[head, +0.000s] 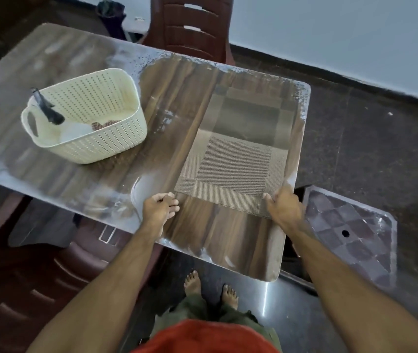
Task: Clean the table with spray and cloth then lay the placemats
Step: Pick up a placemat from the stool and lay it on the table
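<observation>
Two woven beige-and-brown placemats lie on the wooden table [106, 179] near its right edge. The near placemat [233, 171] lies in front of the far placemat [251, 115] and overlaps its near edge. My right hand [283, 206] pinches the near placemat's near right corner. My left hand [160, 208] rests on the table at its near left corner, fingers curled against the edge; whether it grips the mat is unclear. A cream perforated basket [88, 115] at the left holds a spray bottle with a dark trigger [47, 109] and a patterned cloth [102, 124].
A dark red plastic chair [192, 26] stands behind the table and another [24, 284] at my near left. A low stool with a checkered top [350, 233] sits on the floor to the right. My bare feet [210, 289] stand by the table's near corner.
</observation>
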{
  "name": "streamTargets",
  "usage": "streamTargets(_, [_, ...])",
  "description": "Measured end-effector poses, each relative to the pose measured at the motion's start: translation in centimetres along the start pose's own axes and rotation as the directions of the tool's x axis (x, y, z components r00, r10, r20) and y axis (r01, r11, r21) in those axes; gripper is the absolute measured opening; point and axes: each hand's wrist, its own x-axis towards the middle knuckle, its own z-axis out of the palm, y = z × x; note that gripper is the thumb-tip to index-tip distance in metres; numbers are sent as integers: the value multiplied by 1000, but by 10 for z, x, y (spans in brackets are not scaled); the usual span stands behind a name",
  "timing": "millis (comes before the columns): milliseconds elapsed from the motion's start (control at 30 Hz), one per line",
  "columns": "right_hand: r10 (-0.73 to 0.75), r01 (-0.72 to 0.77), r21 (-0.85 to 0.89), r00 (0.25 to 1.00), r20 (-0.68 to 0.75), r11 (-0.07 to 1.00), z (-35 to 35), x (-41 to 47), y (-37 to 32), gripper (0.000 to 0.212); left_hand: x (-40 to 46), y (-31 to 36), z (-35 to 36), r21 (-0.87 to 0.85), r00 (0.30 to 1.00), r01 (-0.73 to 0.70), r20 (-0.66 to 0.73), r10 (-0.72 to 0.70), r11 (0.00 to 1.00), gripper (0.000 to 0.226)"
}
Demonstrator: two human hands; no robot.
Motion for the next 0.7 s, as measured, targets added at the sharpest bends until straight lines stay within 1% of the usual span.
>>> streamTargets(133, [-199, 202, -32, 977, 71, 979, -1, -5, -36, 33, -17, 6, -1, -52, 999, -46, -19, 45, 998, 7])
streamTargets(200, [-291, 292, 6, 949, 118, 956, 1, -7, -57, 31, -26, 10, -4, -68, 996, -75, -44, 73, 995, 7])
streamTargets(367, [-421, 418, 59, 892, 163, 907, 4, -8, -115, 29, -37, 27, -25, -72, 978, -154, -154, 141, 985, 9])
streamTargets(433, [-465, 460, 67, 869, 170, 885, 6, -9, -138, 29, -36, 36, -42, -100, 968, -172, -202, 149, 980, 12])
streamTargets(567, [-540, 539, 59, 823, 179, 840, 17, -12, -182, 34, -34, 55, -83, -156, 949, -202, -275, 154, 967, 9])
streamTargets(633, [-579, 572, 91, 796, 176, 815, 24, -15, -204, 34, -31, 66, -102, -173, 935, -221, -318, 158, 960, 15])
streamTargets(700, [-600, 587, 125, 781, 173, 800, 33, -16, -229, 34, -27, 79, -122, -175, 915, -245, -366, 168, 954, 12])
